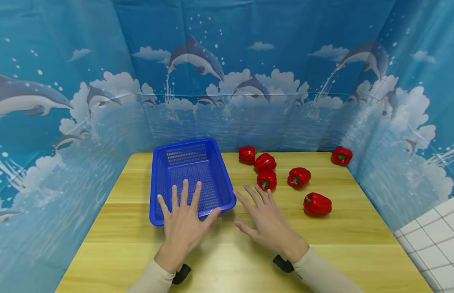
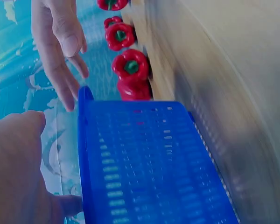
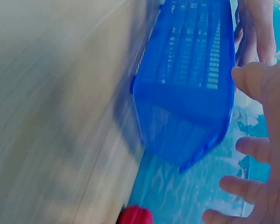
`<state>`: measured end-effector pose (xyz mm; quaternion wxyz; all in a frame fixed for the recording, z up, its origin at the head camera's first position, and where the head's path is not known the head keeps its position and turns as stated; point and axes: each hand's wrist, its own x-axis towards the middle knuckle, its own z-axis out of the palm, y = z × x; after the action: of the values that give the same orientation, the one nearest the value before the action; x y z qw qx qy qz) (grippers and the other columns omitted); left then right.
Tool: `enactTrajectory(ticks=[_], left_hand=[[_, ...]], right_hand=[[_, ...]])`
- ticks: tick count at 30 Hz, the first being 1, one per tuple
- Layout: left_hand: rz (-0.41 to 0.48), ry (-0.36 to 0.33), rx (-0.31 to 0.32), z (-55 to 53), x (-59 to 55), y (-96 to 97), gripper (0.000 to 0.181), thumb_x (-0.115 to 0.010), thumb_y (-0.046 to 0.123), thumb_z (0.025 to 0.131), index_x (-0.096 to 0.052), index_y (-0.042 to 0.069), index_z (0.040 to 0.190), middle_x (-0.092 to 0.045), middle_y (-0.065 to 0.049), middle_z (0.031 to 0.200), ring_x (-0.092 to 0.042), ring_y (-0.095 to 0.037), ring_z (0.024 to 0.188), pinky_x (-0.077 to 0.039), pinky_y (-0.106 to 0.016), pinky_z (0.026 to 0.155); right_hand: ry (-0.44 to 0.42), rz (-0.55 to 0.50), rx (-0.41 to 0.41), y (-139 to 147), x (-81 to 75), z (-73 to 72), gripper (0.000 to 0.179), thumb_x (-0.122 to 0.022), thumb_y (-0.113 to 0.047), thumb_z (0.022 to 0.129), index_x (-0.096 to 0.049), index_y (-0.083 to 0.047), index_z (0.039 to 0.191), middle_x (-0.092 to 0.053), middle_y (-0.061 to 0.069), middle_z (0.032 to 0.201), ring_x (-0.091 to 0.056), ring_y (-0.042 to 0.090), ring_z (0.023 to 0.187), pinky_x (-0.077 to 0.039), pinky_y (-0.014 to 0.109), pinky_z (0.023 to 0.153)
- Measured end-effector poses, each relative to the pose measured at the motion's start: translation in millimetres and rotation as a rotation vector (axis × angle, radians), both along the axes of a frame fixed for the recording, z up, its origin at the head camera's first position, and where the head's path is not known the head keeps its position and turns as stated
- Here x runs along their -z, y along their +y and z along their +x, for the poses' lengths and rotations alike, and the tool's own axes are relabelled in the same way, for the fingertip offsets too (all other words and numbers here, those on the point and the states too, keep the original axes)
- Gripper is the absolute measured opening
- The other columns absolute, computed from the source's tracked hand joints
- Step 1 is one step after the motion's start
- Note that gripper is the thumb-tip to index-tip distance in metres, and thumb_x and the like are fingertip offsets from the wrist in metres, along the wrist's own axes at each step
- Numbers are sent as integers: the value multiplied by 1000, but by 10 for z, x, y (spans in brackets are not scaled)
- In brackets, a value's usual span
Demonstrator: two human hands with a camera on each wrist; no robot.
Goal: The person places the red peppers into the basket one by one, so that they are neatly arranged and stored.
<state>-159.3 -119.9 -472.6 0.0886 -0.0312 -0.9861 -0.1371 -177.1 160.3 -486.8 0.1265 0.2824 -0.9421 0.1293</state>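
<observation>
A blue plastic basket (image 1: 190,142) with slotted sides stands on the left part of the wooden table. My left hand (image 1: 183,228), fingers spread, hovers over the basket's near rim and overlaps it in the head view. Beside the basket's near right corner is my right hand (image 1: 265,224), also spread and holding nothing. Several red bell peppers lie to the right, the closest to my right fingers being one bell pepper (image 1: 266,179). In the left wrist view, the basket's wall (image 2: 140,158) fills the middle, with peppers (image 2: 130,66) beyond it.
Another bell pepper (image 1: 317,204) lies at the right front, and one more pepper (image 1: 342,156) sits at the far right edge. A dolphin-print curtain (image 1: 227,118) hangs right behind the table (image 1: 227,272). White tiles (image 1: 437,240) show at the right.
</observation>
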Motion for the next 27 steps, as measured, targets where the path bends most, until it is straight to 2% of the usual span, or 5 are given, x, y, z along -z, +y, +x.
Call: enactTrajectory(ticks=[6, 14, 18, 23, 27], left_hand=[[21, -12, -47, 17, 27, -156, 109, -45, 96, 104, -28, 27, 187, -15, -18, 196, -6, -55, 182, 8, -89, 137], [44, -52, -130, 74, 108, -353, 113, -47, 94, 105, -26, 20, 187, -10, -23, 196, 2, -64, 178, 6, -88, 137], [63, -52, -128, 83, 119, -365, 115, -51, 91, 105, -23, 16, 188, -4, -28, 195, 3, -62, 180, -6, -83, 142], [85, -45, -136, 91, 104, -371, 125, -53, 89, 107, -15, -1, 185, 3, -36, 192, 2, -56, 181, -23, -75, 143], [116, -63, -130, 87, 91, -394, 132, -53, 89, 107, -9, -11, 181, 8, -38, 190, 3, -55, 181, -22, -70, 145]], right_hand=[[-8, -14, -84, -181, -2, 12, 77, -77, -53, 112, -48, -28, 179, -38, 17, 190, -42, 59, 169, -36, 85, 132], [-24, -46, -91, -222, 21, 58, 57, -78, -50, 112, -66, -21, 160, -45, 14, 186, -47, 54, 168, -39, 82, 131], [-32, -65, -85, -199, 31, 90, 52, -79, -50, 112, -70, -22, 154, -51, 13, 182, -54, 45, 165, -53, 70, 127], [-28, -89, -74, -142, 24, 159, 43, -77, -49, 113, -75, -23, 147, -55, 13, 177, -60, 37, 159, -68, 55, 111], [-24, -98, -73, -83, 7, 202, 34, -76, -47, 114, -78, -25, 140, -59, 12, 172, -61, 36, 157, -67, 57, 112]])
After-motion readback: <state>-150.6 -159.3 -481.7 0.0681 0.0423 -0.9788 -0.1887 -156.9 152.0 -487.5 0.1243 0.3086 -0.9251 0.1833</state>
